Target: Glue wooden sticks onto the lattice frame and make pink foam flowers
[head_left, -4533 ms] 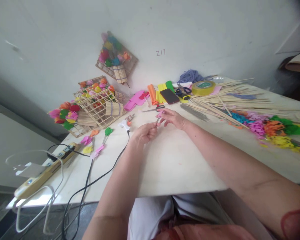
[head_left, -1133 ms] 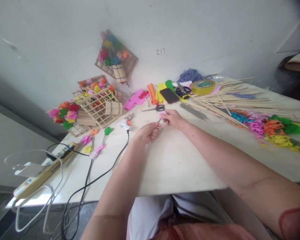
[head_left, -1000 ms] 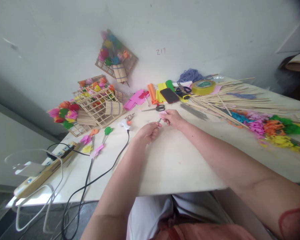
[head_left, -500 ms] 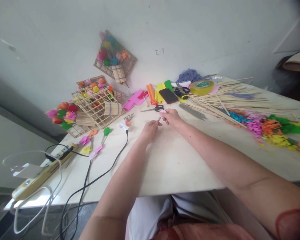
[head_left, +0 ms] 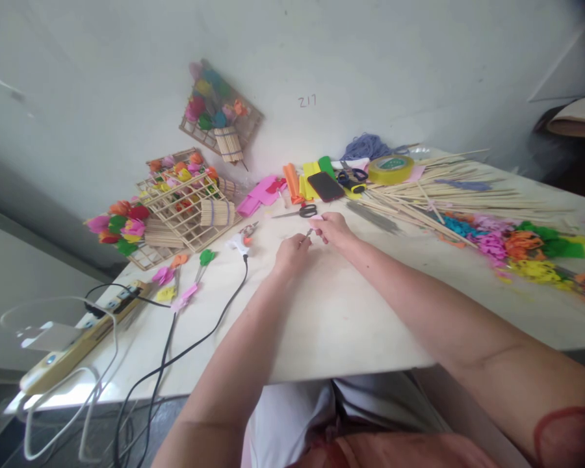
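Note:
Above the middle of the table my left hand [head_left: 292,252] is closed, its fingertips pinching a thin grey stem [head_left: 309,233]. My right hand [head_left: 336,230] grips a small pale pink paper flower piece [head_left: 316,221] at the top of that stem. The two hands almost meet, and the fingers hide much of the piece. Just beyond them lie dark-handled scissors [head_left: 308,211]. A white glue gun [head_left: 239,243] with a black cord rests to the left of my left hand.
Finished paper flowers [head_left: 207,257] lie at left, near bamboo lattices [head_left: 190,214] with flowers. A power strip [head_left: 85,341] and loose cables occupy the left edge. Behind are a phone [head_left: 325,186] and tape roll [head_left: 390,169]; bamboo sticks [head_left: 448,188] and coloured paper pieces [head_left: 524,246] spread rightward.
The view has shifted slightly, so the table things appear a little farther left. My hands keep nearly the same pose, with the left fingers slightly changed around the stem.

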A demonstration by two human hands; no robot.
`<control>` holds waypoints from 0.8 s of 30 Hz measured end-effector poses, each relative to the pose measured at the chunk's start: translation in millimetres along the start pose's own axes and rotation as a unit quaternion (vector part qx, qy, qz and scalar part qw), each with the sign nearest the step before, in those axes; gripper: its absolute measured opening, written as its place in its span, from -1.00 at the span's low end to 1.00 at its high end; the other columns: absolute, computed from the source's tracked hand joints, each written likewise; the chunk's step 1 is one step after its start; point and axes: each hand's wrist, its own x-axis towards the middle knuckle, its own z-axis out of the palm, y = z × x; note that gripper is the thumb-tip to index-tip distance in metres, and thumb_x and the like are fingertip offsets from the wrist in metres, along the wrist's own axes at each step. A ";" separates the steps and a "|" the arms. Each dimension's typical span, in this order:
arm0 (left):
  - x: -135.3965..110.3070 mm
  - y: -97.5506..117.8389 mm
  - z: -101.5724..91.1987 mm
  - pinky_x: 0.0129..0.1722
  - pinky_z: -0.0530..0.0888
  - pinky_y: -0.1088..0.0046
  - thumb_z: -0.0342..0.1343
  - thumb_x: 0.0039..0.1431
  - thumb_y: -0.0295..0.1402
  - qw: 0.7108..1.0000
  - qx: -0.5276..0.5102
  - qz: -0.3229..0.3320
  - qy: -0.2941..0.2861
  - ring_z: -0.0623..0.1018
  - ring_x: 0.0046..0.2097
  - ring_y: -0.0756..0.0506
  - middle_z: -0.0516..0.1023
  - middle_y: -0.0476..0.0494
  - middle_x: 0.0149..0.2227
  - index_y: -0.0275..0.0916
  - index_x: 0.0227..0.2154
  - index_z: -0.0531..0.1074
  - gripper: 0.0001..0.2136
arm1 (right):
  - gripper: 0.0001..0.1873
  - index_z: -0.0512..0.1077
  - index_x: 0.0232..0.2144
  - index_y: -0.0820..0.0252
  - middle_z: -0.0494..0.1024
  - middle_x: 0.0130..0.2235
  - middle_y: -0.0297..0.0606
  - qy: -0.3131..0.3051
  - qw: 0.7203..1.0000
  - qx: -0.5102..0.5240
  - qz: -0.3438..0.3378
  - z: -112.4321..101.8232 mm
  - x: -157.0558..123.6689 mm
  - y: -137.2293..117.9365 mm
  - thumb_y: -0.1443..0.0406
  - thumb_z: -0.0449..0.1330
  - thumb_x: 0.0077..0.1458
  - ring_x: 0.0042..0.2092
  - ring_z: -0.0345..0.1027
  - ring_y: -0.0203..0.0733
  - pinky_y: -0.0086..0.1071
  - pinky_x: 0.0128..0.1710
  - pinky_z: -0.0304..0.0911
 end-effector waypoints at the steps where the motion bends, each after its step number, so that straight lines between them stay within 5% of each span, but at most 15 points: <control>1: -0.8 1.1 -0.4 -0.41 0.25 0.52 -0.13 0.14 -0.26 0.999 0.038 0.005 0.005 0.41 -0.39 -0.02 0.46 -0.11 -0.46 -0.27 -0.36 0.46 -0.72 | -0.86 0.27 -0.67 0.24 0.22 -0.75 -0.47 0.000 1.000 0.005 0.005 0.2 -0.9 -0.8 0.35 0.16 -0.18 -0.75 -0.02 -0.46 -0.52 -0.79 -0.11; 7: -9.8 11.6 -3.5 -0.30 0.31 0.39 -0.23 0.20 -0.29 0.973 0.232 0.016 0.006 0.49 -0.24 -0.15 0.52 -0.26 -0.31 -0.21 -0.20 0.41 -0.69 | -0.84 0.24 -0.66 0.25 0.20 -0.77 -0.48 0.003 0.997 0.055 0.055 2.0 -5.5 -5.2 0.42 0.14 -0.14 -0.75 -0.04 -0.49 -0.54 -0.79 -0.11; 13: -9.7 9.1 -2.8 -0.29 0.32 0.35 -0.21 0.18 -0.30 0.960 0.281 0.009 0.007 0.50 -0.25 -0.18 0.52 -0.28 -0.32 -0.20 -0.20 0.41 -0.70 | -0.83 0.24 -0.65 0.26 0.22 -0.74 -0.46 -0.007 0.992 0.087 0.085 3.4 -7.1 -3.0 0.43 0.14 -0.11 -0.73 -0.03 -0.49 -0.55 -0.78 -0.09; 19: -3.4 1.6 -7.8 -0.34 0.28 0.43 -0.16 0.15 -0.29 0.988 0.155 -0.005 0.017 0.46 -0.30 -0.11 0.50 -0.21 -0.36 -0.24 -0.32 0.46 -0.71 | -0.88 0.31 -0.57 0.27 0.30 -0.68 -0.43 -0.063 0.996 0.059 0.023 1.2 -0.3 4.4 0.36 0.17 -0.06 -0.71 0.03 -0.48 -0.56 -0.77 0.01; 24: -1.9 -3.1 -11.9 -0.53 0.17 0.54 -0.13 0.12 -0.31 0.990 -0.115 -0.066 -0.041 0.25 -0.59 0.06 0.24 0.02 -0.67 -0.32 -0.38 0.45 -0.72 | -0.69 0.37 -0.28 0.26 0.42 -0.57 -0.33 -0.144 0.986 0.020 -0.079 -13.2 7.3 7.0 0.14 0.14 0.00 -0.66 0.15 -0.42 -0.55 -0.75 0.08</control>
